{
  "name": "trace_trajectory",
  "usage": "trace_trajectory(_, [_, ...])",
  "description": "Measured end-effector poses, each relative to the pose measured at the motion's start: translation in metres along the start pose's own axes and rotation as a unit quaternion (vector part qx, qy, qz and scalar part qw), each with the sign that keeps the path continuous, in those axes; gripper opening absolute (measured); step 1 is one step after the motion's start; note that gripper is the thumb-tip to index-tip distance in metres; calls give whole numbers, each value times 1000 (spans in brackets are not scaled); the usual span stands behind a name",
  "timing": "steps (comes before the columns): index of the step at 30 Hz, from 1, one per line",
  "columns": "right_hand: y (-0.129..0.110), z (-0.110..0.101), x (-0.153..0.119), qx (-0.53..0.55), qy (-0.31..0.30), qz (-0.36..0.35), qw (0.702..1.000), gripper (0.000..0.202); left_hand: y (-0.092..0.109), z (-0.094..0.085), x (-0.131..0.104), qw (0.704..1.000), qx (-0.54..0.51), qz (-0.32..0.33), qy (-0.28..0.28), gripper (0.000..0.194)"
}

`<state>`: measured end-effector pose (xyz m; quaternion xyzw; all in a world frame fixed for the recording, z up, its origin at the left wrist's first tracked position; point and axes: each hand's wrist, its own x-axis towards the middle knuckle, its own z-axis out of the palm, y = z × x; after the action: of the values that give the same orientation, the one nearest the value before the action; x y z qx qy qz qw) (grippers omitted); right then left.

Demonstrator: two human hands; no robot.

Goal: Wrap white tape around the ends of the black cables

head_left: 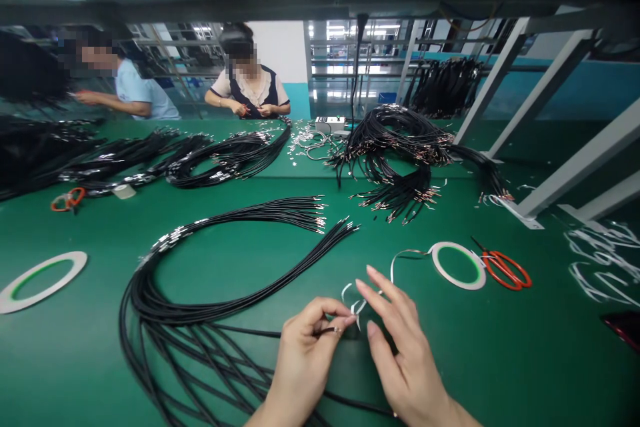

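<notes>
My left hand (307,350) is closed in a pinch on the end of a black cable (250,331), whose tip shows at the fingertips. A curled white strip of tape (359,307) touches those fingertips. Just to the right, my right hand (405,347) has its fingers spread around the loose tape, with no clear grip on it. The strip appears to run behind the right fingers toward a white tape roll (437,267) with a green inner ring. At the left lies a curved bundle of black cables (165,300), with white tape wrapped near its upper part.
Orange-handled scissors (507,271) lie beside the roll. Another tape roll (75,268) and orange scissors (67,200) are at the left. Cable coils (395,133) sit at the back, below metal struts (580,153). White strips (600,260) lie right. Two co-workers (250,90) work opposite.
</notes>
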<state>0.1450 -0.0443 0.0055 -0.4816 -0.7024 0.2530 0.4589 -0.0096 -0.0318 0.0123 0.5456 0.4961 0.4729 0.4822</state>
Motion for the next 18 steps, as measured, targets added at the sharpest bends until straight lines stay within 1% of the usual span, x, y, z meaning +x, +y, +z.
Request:
trace_trajectory(2, [-1,2,-1,43,-43,-19,998,50,0,1,1,1000,-23,-19,-8,4])
trace_trajectory(4, [2,5,-2,80,-64,-8,995,47,0,1,3,999,-41,-34,-11,6])
trace_trajectory(10, [11,7,1,120,-23,47,991,30,2,-2,6,999,-37,-3,-3,8])
trace_trajectory(12, [9,5,1,129,-18,61,990,26,2,-2,6,999,-32,-16,3,9])
trace_trajectory(15, [4,4,2,135,-26,89,986,19,0,-1,5,999,-23,-36,13,13])
trace_trajectory(17, [4,4,3,152,-28,131,979,17,0,0,5,998,-25,-47,24,16])
trace_trajectory(18, [4,5,4,171,-22,161,972,17,1,0,4,998,-26,-53,29,23])
